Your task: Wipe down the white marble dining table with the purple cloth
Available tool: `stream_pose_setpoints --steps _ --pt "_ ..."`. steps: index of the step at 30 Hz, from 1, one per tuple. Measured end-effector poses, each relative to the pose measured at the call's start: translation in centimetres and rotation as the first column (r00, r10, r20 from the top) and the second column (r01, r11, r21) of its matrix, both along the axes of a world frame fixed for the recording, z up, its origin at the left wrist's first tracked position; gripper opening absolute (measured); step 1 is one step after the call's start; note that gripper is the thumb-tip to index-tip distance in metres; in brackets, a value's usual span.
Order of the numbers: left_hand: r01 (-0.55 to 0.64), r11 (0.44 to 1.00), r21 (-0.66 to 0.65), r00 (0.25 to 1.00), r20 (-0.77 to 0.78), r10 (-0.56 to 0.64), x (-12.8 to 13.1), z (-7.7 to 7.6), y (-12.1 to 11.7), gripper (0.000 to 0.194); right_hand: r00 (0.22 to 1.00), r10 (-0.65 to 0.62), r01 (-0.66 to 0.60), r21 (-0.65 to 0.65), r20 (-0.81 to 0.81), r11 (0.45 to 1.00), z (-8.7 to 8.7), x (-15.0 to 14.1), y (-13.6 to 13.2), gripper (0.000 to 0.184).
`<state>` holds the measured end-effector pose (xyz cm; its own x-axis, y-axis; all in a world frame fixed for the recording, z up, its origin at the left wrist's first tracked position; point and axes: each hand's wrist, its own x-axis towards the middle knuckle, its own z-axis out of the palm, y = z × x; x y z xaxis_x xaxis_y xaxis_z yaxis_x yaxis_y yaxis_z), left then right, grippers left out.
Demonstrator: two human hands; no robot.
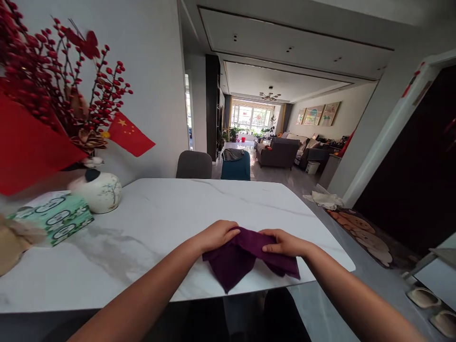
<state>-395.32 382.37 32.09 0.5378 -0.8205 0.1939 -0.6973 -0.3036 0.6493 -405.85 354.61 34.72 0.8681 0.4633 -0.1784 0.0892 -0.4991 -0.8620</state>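
Observation:
A dark purple cloth (pixel 238 261) lies on the white marble table (pixel 160 223) near its front edge, partly folded, one corner hanging over the edge. My left hand (pixel 217 235) rests on the cloth's upper left part, fingers curled over a fold. My right hand (pixel 285 243) pinches the cloth's upper right edge between thumb and fingers. Both hands sit close together, almost touching above the cloth.
At the table's left stand a white vase (pixel 98 190) with red berry branches and small red flags (pixel 130 135), and a green tissue pack (pixel 59 216). Two chairs (pixel 194 165) stand at the far side. A mat (pixel 363 235) and slippers (pixel 432 308) lie on the floor right.

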Motion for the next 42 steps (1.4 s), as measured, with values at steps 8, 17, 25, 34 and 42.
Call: stream_pose_setpoints --steps 8,17,25,34,42 --pt "-0.289 0.952 0.095 0.913 0.327 0.245 9.3 -2.4 -2.0 0.036 0.753 0.086 0.423 -0.581 0.652 0.695 -2.2 12.2 0.3 0.049" --pt "-0.243 0.95 0.198 0.966 0.139 0.218 11.0 -12.4 -2.4 0.054 0.896 0.159 0.22 -0.725 0.415 0.653 -8.3 14.7 0.0 0.073" --pt "-0.239 0.968 0.082 0.97 0.059 0.235 10.6 -12.3 -1.3 0.048 0.844 0.375 0.021 -0.722 0.383 0.692 -10.8 19.0 3.4 0.077" --pt "-0.341 0.94 0.004 0.936 0.09 0.34 9.3 -15.2 1.8 0.052 0.795 0.537 -0.175 -0.74 0.283 0.65 -11.8 21.3 3.0 0.081" --pt "-0.281 0.96 0.002 0.948 0.155 0.277 10.6 -16.1 2.3 0.057 0.836 0.453 -0.063 -0.765 0.31 0.64 -12.9 27.0 3.6 0.068"
